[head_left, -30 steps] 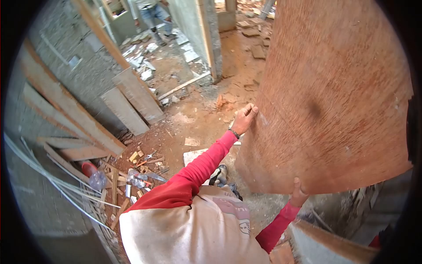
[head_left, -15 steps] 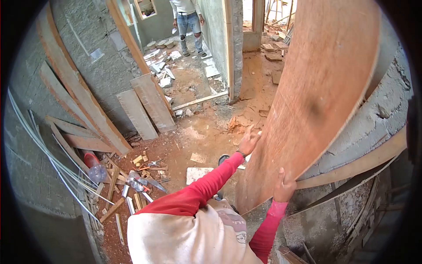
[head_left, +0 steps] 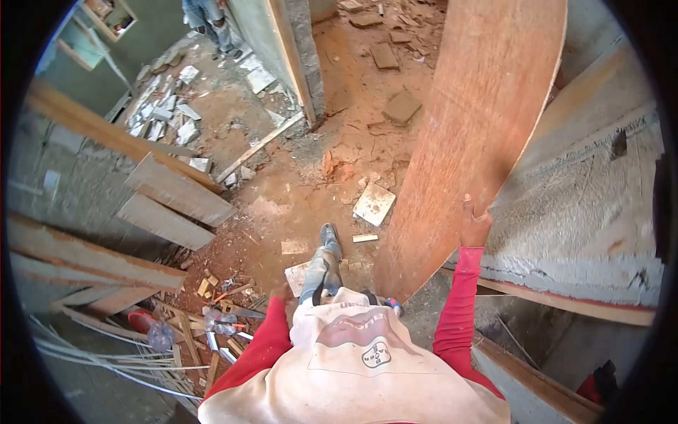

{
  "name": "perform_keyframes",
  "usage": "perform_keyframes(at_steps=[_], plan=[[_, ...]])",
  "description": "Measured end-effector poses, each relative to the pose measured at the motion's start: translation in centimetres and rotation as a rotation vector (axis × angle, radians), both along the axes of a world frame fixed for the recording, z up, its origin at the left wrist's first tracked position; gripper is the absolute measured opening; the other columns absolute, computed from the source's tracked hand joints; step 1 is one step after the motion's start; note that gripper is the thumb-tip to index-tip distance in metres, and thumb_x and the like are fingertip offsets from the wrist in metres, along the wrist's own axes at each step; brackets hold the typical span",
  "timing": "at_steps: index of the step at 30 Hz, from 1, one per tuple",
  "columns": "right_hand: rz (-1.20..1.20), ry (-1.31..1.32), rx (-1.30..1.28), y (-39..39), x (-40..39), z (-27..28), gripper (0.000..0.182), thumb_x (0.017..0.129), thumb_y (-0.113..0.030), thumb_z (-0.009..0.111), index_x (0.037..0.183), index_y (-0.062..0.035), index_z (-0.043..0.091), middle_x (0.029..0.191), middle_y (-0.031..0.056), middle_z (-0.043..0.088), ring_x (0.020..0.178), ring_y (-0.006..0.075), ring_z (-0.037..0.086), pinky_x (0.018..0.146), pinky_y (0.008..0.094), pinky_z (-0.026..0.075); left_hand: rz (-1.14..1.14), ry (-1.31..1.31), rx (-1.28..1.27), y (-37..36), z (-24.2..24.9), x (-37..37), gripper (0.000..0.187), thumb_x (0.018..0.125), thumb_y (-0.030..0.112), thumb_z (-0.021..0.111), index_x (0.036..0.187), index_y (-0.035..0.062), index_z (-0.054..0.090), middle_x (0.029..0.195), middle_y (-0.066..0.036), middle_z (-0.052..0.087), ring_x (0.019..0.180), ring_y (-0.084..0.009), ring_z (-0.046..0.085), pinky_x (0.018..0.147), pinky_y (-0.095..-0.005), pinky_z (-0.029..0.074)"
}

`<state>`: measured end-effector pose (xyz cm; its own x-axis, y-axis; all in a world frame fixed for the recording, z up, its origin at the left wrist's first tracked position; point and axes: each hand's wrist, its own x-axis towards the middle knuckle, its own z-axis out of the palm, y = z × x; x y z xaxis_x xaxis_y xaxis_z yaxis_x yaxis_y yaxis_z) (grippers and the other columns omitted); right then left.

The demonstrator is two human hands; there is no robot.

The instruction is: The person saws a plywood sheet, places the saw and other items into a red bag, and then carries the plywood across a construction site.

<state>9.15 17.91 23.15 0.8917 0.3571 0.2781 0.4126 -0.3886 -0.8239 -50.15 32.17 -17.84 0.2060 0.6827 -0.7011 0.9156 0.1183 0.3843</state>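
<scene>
The right hand [head_left: 474, 225] clasps the right edge of the tall reddish-brown plywood sheet [head_left: 480, 120], which looks heavy, bendy and best gripped by both edges, standing at one o'clock; the left hand [head_left: 282, 293], at seven o'clock, hangs down with its grip hidden.

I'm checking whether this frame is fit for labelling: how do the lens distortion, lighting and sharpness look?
Head view: strong fisheye, with a black vignette and the plywood sheet bowed into a curve; soft, even daylight without glare; the right hand and sheet are fairly sharp, while the planks near the left rim smear slightly.
</scene>
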Motion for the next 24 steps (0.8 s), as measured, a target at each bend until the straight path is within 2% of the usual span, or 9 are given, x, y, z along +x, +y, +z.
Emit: perform_keyframes(at_steps=[1, 3, 6, 7, 9, 13, 17, 19, 24], plan=[[-0.041, 0.075, -0.041, 0.9, 0.2, 0.5, 0.036, 0.093, -0.024, 0.066, 0.112, 0.0069, 0.064, 0.100, 0.0244, 0.070, 0.096, 0.0306, 0.069, 0.081, 0.0396, 0.050, 0.722, -0.096, -0.361, -1.0, 3.4, -0.1, 0.050, 0.097, 0.050, 0.049, 0.114, 0.0051, 0.062, 0.087, -0.010, 0.071, 0.072, -0.0240, 0.069, 0.061, -0.0437, 0.055], [-0.093, 0.046, -0.083, 2.5, -0.1, 1.0, 0.036, 0.094, -0.025, 0.066, 0.112, 0.0062, 0.064, 0.097, 0.0230, 0.070, 0.093, 0.0274, 0.069, 0.079, 0.0387, 0.051, 0.786, -0.103, -0.430, -0.8, 1.0, -3.1, 0.043, 0.100, 0.046, 0.046, 0.108, 0.0085, 0.064, 0.087, -0.008, 0.071, 0.077, -0.0251, 0.070, 0.062, -0.0437, 0.055], [-0.208, -0.099, -0.104, 2.5, -1.4, -0.3, 0.037, 0.094, -0.026, 0.066, 0.113, 0.0055, 0.064, 0.092, 0.0184, 0.070, 0.085, 0.0176, 0.066, 0.074, 0.0352, 0.050, 0.799, -0.156, -0.426, 2.6, 1.9, -2.7, 0.039, 0.101, 0.042, 0.044, 0.104, 0.0092, 0.065, 0.088, -0.008, 0.071, 0.080, -0.0245, 0.070, 0.063, -0.0434, 0.056], [-0.252, 0.034, -0.104, 2.1, -2.4, 0.5, 0.037, 0.094, -0.026, 0.066, 0.112, 0.0061, 0.064, 0.094, 0.0176, 0.070, 0.086, 0.0171, 0.065, 0.074, 0.0350, 0.050, 0.777, -0.160, -0.433, 5.2, 1.8, -1.7, 0.039, 0.101, 0.042, 0.044, 0.104, 0.0092, 0.065, 0.088, -0.008, 0.071, 0.080, -0.0245, 0.070, 0.063, -0.0434, 0.056], [-0.298, 0.146, -0.111, 1.3, -4.5, 1.4, 0.038, 0.093, -0.026, 0.067, 0.110, 0.0079, 0.065, 0.096, 0.0175, 0.070, 0.087, 0.0178, 0.065, 0.075, 0.0352, 0.051, 0.050, 0.062, -0.091, 10.5, 1.4, 0.5, 0.035, 0.100, 0.038, 0.047, 0.107, 0.0097, 0.066, 0.089, -0.007, 0.071, 0.082, -0.0248, 0.070, 0.062, -0.0417, 0.056], [-0.363, 0.164, -0.051, 0.8, -5.4, -3.5, 0.040, 0.090, -0.029, 0.070, 0.100, 0.0102, 0.065, 0.089, 0.0202, 0.071, 0.084, 0.0218, 0.067, 0.073, 0.0379, 0.051, 0.685, -0.277, -0.285, 19.5, 4.5, 13.3, 0.034, 0.095, 0.035, 0.053, 0.114, 0.0096, 0.066, 0.093, -0.010, 0.073, 0.075, -0.0251, 0.072, 0.056, -0.0382, 0.052], [-0.500, 0.198, -0.188, 4.5, -0.4, -7.5, 0.045, 0.089, -0.033, 0.071, 0.088, 0.0121, 0.064, 0.079, 0.0224, 0.068, 0.074, 0.0267, 0.065, 0.068, 0.0420, 0.050, 0.409, -0.311, -0.299, 29.5, 4.5, 26.6, 0.038, 0.092, 0.038, 0.057, 0.115, 0.0082, 0.063, 0.096, -0.011, 0.070, 0.076, -0.0251, 0.070, 0.056, -0.0341, 0.051], [-0.522, 0.260, -0.358, 6.9, 4.2, -8.7, 0.045, 0.088, -0.032, 0.070, 0.082, 0.0125, 0.064, 0.074, 0.0281, 0.066, 0.069, 0.0348, 0.066, 0.065, 0.0460, 0.049, 0.337, -0.391, -0.246, 33.3, 7.2, 34.1, 0.035, 0.092, 0.037, 0.060, 0.114, 0.0100, 0.063, 0.092, -0.010, 0.070, 0.073, -0.0237, 0.070, 0.056, -0.0327, 0.051], [-0.505, 0.163, -0.156, 10.3, 17.2, -15.3, 0.040, 0.086, -0.027, 0.070, 0.078, 0.0116, 0.064, 0.073, 0.0328, 0.064, 0.073, 0.0400, 0.069, 0.063, 0.0481, 0.049, 0.198, -0.570, -0.124, 39.3, 13.5, 48.3, 0.034, 0.094, 0.038, 0.061, 0.111, 0.0089, 0.063, 0.090, -0.007, 0.070, 0.071, -0.0210, 0.070, 0.056, -0.0310, 0.051]])
